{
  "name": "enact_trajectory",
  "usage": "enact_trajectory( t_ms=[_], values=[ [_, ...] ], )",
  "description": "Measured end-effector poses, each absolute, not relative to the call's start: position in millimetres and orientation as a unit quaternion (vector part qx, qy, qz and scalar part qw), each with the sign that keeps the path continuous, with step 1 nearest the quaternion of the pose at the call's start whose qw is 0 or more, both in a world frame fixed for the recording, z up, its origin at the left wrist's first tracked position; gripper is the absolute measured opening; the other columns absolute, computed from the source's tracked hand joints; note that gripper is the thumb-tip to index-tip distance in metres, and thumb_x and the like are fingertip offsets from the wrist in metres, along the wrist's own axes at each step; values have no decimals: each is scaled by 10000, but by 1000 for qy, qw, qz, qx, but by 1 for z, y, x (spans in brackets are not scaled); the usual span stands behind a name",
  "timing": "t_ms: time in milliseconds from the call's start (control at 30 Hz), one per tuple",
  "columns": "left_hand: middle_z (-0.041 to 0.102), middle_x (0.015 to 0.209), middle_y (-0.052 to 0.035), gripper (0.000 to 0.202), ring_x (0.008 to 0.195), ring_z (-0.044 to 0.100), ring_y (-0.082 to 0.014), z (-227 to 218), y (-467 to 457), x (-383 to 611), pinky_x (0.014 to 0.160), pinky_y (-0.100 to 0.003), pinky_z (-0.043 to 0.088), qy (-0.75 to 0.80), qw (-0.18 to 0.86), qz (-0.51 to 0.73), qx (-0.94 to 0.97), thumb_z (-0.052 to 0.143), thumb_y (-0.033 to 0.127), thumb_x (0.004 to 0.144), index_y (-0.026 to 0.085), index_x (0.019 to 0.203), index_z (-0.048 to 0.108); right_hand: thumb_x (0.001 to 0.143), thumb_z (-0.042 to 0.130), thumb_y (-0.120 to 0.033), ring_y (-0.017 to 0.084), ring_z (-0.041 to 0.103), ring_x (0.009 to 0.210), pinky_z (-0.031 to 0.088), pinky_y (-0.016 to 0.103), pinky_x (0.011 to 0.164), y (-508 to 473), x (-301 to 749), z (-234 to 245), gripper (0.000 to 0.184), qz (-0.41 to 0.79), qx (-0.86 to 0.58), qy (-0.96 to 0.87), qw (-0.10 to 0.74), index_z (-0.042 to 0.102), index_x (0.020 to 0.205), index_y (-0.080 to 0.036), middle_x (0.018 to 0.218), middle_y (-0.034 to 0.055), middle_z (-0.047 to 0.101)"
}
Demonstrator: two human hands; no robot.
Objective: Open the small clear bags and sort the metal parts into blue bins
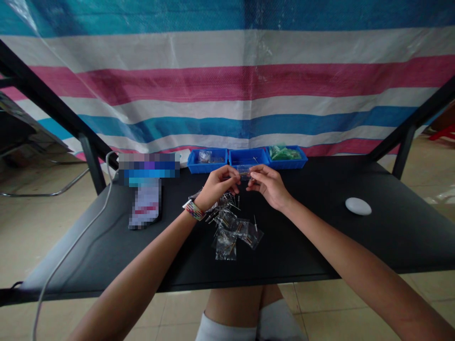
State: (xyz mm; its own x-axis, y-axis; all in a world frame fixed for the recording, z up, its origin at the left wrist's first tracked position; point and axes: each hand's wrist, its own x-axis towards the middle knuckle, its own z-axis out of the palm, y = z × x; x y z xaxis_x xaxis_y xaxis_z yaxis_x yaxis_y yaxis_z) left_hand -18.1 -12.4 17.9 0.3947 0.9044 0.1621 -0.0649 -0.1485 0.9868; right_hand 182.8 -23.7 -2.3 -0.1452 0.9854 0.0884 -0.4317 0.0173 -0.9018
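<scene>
Between my two hands a small clear plastic bag (243, 172) is held up, with something thin and brassy inside. My left hand (221, 182), with a woven bracelet at the wrist, pinches its left end. My right hand (267, 183) grips the right end between thumb and fingers. Below them on the black table lies a pile of similar clear bags (226, 244) mixed with loose thin metal pins that look like rivets (255, 223). My left hand partly covers the pile. Just behind the hands stands the middle blue bin (249, 152), with a few metal pins in it.
The left blue bin (208, 166) holds clear bags; the right blue bin (287, 164) holds green packets. A white oval object (358, 206) lies on the right of the black table (309, 246). Blurred-out items (147, 189) and a white cable (81, 225) are at left. A striped sheet (227, 85) hangs behind.
</scene>
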Motion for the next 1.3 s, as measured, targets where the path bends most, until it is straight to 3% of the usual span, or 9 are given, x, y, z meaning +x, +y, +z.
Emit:
enact_trajectory(
  t_ms=[233,400,533,667,833,900,1033,1133,1300],
  values=[
    [678,800,-15,311,595,700,-122,18,-13,-19,572,-217,555,342,555,429,625,800,421,863,164,894,629,738,903,-393,124,670,649,653,301,611,-25,181,-5,327,624,-327,-445,553,704,910,-198,835,-8,721],
    [679,766,-22,374,584,690,-143,15,-11,-20,549,-237,554,348,585,412,606,784,512,869,168,887,639,759,894,-436,129,673,638,642,304,612,-26,180,-5,323,574,-341,-472,576,716,907,-210,837,-7,729],
    [666,679,-50,537,548,669,-152,11,-9,-19,524,-247,544,356,641,368,572,649,668,922,144,807,672,782,891,-447,178,742,744,645,356,782,-26,180,-3,299,503,-349,-525,592,744,884,-207,796,9,745],
    [666,655,-56,622,535,650,-141,12,-9,-19,531,-242,537,358,660,365,550,589,723,926,124,802,707,781,898,-459,216,755,876,619,403,907,-25,180,-3,292,445,-344,-566,603,761,858,-213,888,39,767],
    [687,719,-33,433,569,674,-141,15,-9,-21,553,-237,541,358,642,399,548,774,565,839,140,839,694,807,886,-435,236,743,990,611,429,966,-25,179,-5,234,407,-332,-590,613,793,846,-224,1052,71,755],
    [686,724,-18,367,564,673,-135,16,-8,-22,562,-237,546,360,631,419,545,802,496,822,151,849,679,807,884,-417,234,743,1009,616,435,979,-25,180,-7,236,422,-334,-581,611,817,943,-236,1131,73,750],
    [678,724,-8,320,544,658,-116,17,-2,-28,547,-224,538,381,583,487,527,776,452,838,155,852,660,819,848,-379,176,745,851,665,399,837,-25,181,-11,459,483,-350,-538,595,766,1261,-282,1200,54,741],
    [701,787,-17,309,544,665,-114,17,8,-36,534,-227,552,418,525,559,487,762,444,850,156,888,659,842,801,-344,135,710,713,644,326,688,-27,179,-14,420,488,-356,-549,577,764,1251,-254,1072,37,747],
    [727,844,-25,264,554,691,-107,17,22,-50,537,-210,563,465,486,616,410,753,397,869,165,889,628,863,752,-301,127,699,681,602,290,651,-32,175,-16,306,497,-339,-582,547,767,1157,-216,981,27,736]
  ],
)
